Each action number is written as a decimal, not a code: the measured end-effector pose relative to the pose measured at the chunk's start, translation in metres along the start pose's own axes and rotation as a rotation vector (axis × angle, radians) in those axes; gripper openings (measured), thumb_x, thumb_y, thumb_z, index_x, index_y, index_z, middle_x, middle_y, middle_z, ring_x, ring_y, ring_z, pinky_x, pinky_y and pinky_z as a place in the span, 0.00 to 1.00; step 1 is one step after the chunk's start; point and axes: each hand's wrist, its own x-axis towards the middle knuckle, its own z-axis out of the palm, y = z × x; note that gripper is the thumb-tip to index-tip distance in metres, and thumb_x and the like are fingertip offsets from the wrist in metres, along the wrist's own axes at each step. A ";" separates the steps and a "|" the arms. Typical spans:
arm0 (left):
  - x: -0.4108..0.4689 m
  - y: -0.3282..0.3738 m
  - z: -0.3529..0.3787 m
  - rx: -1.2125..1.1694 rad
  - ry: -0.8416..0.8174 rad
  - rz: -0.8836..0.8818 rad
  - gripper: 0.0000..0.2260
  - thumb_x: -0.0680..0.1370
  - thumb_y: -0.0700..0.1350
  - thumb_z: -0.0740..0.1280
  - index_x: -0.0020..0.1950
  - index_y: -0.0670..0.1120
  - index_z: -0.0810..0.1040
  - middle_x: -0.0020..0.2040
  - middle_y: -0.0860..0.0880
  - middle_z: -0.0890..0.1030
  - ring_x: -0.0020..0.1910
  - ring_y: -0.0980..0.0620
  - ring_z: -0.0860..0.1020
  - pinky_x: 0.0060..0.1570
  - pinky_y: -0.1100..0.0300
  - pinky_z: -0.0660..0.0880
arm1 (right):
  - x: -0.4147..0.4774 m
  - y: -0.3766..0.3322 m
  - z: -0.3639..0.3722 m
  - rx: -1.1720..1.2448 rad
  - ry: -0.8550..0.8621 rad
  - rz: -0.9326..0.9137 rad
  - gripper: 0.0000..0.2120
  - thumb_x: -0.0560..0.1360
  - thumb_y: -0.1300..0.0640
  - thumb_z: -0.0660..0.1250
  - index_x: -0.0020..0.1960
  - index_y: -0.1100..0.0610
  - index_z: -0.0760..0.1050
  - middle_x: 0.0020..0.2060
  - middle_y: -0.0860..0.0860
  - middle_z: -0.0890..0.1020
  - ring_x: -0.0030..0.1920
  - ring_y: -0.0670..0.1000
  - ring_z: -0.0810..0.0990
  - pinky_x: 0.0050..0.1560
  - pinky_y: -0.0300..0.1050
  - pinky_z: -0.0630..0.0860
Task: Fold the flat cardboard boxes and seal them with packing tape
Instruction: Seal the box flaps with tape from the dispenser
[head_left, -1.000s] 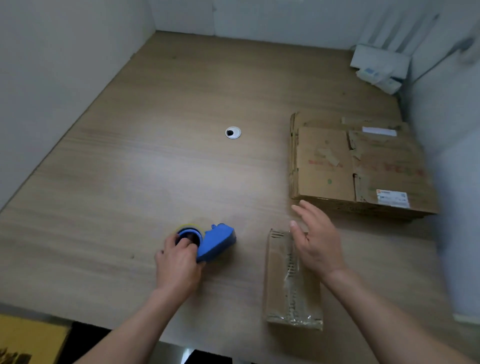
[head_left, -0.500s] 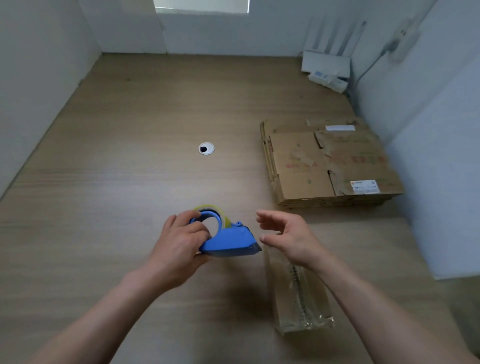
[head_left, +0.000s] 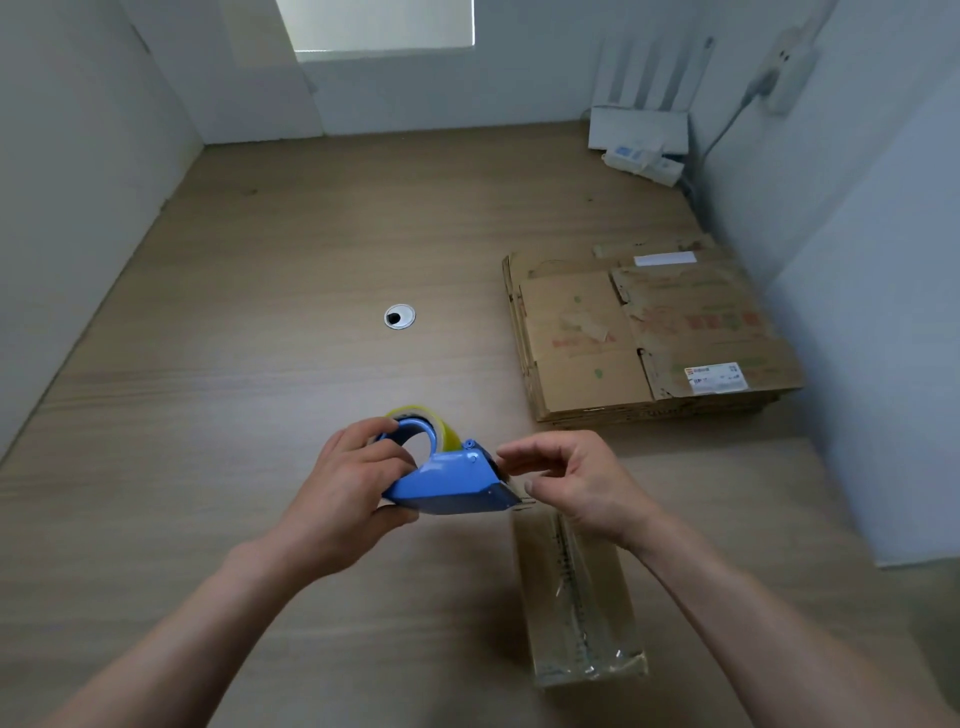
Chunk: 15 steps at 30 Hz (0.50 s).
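Above the tabletop (head_left: 260, 312), the left hand (head_left: 337, 499) has its grip clamped on a blue tape dispenser (head_left: 452, 480). The right hand (head_left: 576, 483), grip apart, hovers at its nose. Beyond, to the right, flat cardboard boxes (head_left: 649, 338) lie stacked; a taped box (head_left: 576, 597) lies under that wrist.

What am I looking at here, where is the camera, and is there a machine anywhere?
No machine: these are a person's two bare hands, seen by a camera worn on their head, looking down at a wooden table. The left hand grips a blue tape dispenser. The right hand is at its cutting end; whether it pinches tape is unclear. Under that hand lies a small taped box; farther back sits a stack of flat cardboard boxes.
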 end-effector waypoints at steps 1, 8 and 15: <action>0.002 0.002 0.000 -0.001 -0.003 -0.005 0.15 0.65 0.53 0.74 0.48 0.49 0.83 0.49 0.58 0.81 0.65 0.46 0.70 0.61 0.43 0.73 | 0.000 0.000 -0.003 0.001 -0.002 -0.011 0.22 0.75 0.75 0.65 0.63 0.56 0.80 0.54 0.48 0.85 0.58 0.44 0.82 0.61 0.44 0.79; 0.013 0.014 0.001 -0.045 -0.029 -0.027 0.14 0.65 0.52 0.74 0.48 0.48 0.83 0.49 0.59 0.81 0.65 0.49 0.68 0.59 0.43 0.74 | -0.004 0.006 -0.020 0.098 -0.035 -0.058 0.26 0.70 0.71 0.64 0.63 0.50 0.78 0.54 0.50 0.85 0.58 0.47 0.82 0.61 0.44 0.79; 0.017 0.025 -0.003 -0.119 -0.145 -0.090 0.13 0.68 0.55 0.73 0.48 0.50 0.83 0.49 0.62 0.79 0.67 0.54 0.67 0.64 0.53 0.69 | -0.002 0.010 -0.031 0.122 0.012 -0.028 0.13 0.73 0.66 0.73 0.55 0.54 0.83 0.47 0.51 0.87 0.51 0.48 0.85 0.54 0.45 0.81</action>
